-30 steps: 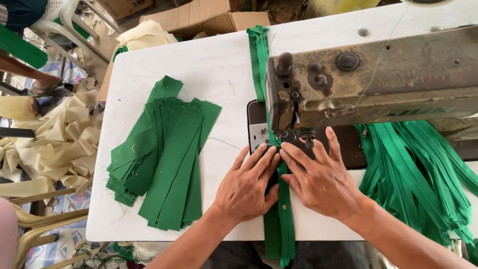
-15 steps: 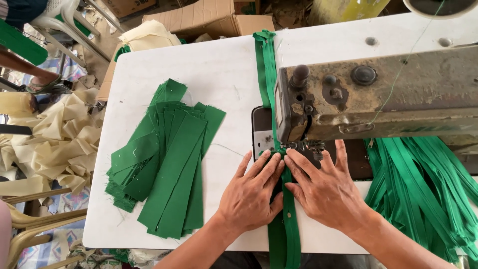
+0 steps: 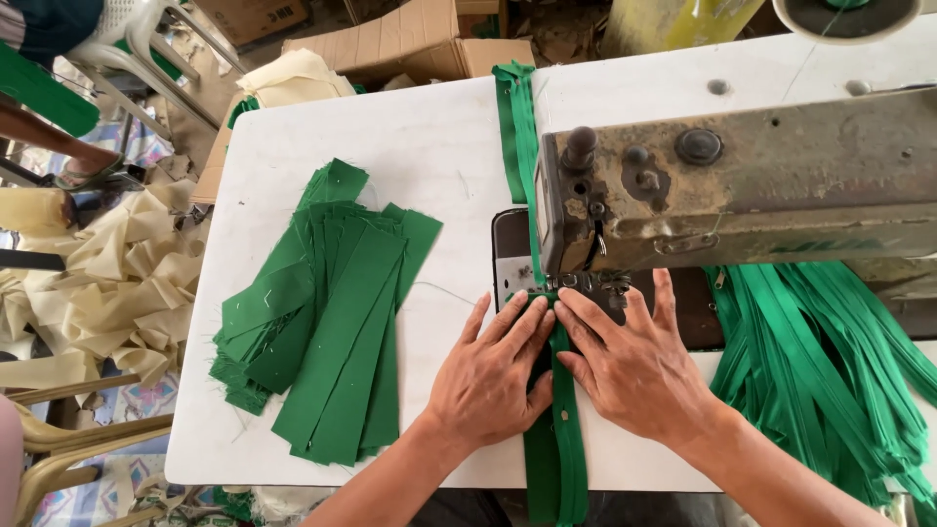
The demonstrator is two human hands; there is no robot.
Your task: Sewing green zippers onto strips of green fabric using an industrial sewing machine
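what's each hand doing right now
Left hand: open, flat on the green strip.
Right hand: open, flat on the same strip by the sewing machine.

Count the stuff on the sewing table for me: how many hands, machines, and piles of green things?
Hands: 2, the left hand and right hand, flat on the green strip.
Sewing machine: 1.
Green heaps: 2, a stack of cut green strips and a pile of green zippers.
Total: 5, or 6 with the strip.

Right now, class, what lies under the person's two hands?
A green fabric strip runs under the left hand and right hand toward the sewing machine. The needle area is hidden.
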